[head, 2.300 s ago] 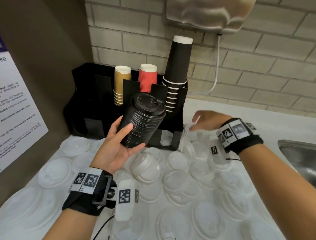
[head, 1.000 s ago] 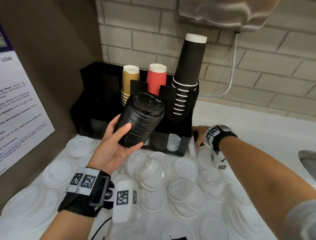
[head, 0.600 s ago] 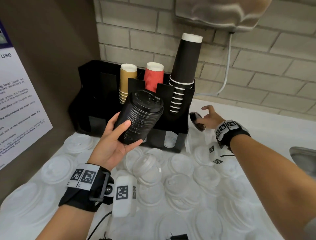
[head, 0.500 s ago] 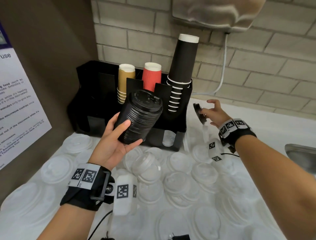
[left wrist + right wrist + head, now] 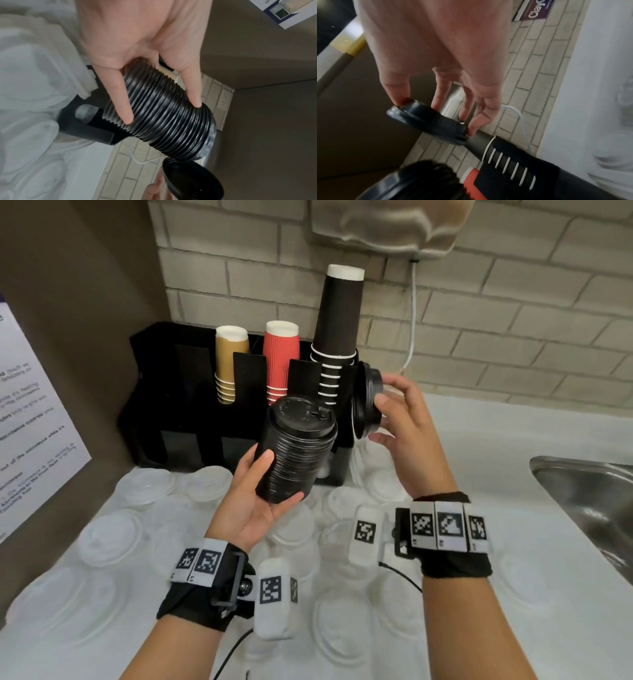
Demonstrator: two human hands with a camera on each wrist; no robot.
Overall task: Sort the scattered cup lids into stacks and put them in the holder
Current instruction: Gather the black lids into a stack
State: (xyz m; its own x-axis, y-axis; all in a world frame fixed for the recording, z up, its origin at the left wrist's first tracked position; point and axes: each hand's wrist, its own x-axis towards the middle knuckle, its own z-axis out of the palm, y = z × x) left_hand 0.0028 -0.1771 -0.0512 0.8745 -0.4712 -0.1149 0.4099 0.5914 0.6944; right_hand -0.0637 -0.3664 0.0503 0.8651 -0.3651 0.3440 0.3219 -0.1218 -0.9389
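My left hand (image 5: 260, 491) grips a tall stack of black cup lids (image 5: 296, 448), tilted, in front of the black holder (image 5: 191, 405). The wrist view shows the stack of black lids (image 5: 163, 115) with my fingers (image 5: 120, 100) wrapped along its ribbed side. My right hand (image 5: 394, 412) pinches a few black lids (image 5: 368, 402) by the rim, held on edge just right of and above the stack's top. In the right wrist view the pinched lids (image 5: 429, 123) sit between thumb and fingertips (image 5: 473, 128). Several white lids (image 5: 113, 539) lie scattered over the white counter.
The holder carries stacks of tan cups (image 5: 229, 364), red cups (image 5: 279, 357) and tall black cups (image 5: 339, 330). A brick wall with a white cable (image 5: 412, 320) is behind. A steel sink (image 5: 589, 494) lies at the right, a brown side wall with a poster (image 5: 30, 419) at the left.
My right hand picked black lids off the counter beside the holder, lifted them and brought them left toward the top of the stack. The left hand kept holding the stack nearly still.
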